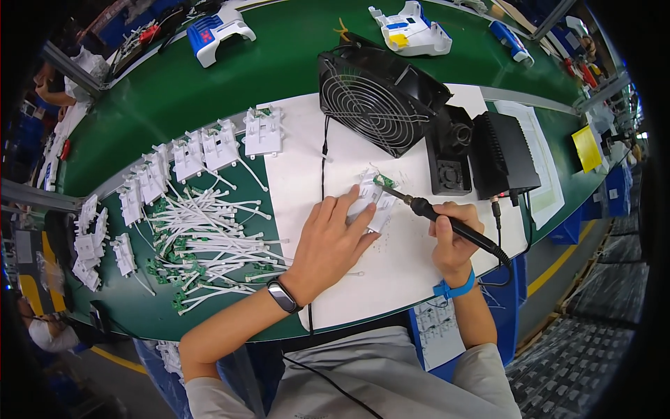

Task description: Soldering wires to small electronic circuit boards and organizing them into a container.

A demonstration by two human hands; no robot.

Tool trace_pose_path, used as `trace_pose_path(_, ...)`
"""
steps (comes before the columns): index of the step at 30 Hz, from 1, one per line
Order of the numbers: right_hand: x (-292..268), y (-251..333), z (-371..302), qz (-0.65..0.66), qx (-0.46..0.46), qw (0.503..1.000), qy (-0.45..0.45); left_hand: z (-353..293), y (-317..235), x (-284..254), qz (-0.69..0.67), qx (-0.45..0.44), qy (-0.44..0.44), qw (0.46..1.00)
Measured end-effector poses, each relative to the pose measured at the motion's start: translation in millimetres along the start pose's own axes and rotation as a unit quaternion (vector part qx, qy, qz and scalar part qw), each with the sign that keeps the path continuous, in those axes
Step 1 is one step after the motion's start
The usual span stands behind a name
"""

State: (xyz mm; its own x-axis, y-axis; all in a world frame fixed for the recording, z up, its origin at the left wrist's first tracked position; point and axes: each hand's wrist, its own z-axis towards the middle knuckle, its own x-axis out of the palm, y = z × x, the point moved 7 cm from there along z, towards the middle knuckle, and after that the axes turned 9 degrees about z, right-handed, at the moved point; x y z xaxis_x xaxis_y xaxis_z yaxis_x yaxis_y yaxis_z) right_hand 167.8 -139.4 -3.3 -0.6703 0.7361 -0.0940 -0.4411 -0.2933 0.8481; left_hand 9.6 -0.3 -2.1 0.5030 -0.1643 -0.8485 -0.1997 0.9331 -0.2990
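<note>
On the white work sheet lies a white plastic housing [377, 222] with a small green circuit board [384, 181] at its far end. My left hand [326, 236] holds this housing against the sheet, its fingers spread along the near and left parts. In my right hand [455, 241] is a black soldering iron [423, 207], gripped like a pen. Its metal tip reaches the green board, though whether it touches cannot be made out. To the left of my left hand lies a pile of white cables [209, 237] with small green boards on their ends.
A black fan [377, 101] with a wire grille stands just beyond the housing. Right of it are a black soldering-iron stand [449, 171] and a black control box [506, 157]. Several white housings [264, 133] line the left side. A black cable crosses the sheet.
</note>
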Motion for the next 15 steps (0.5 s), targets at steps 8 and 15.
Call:
trace_pose_path(8,5.0,8.9,4.7,-0.033,-0.003,0.999,0.036,0.6,0.6,0.7,-0.007,-0.005,0.005,1.0)
trace_pose_path(15,18.9,25.8,9.9,-0.1,-0.104,0.986,0.089,1.8,0.4,2.4,-0.009,-0.008,0.008,1.0)
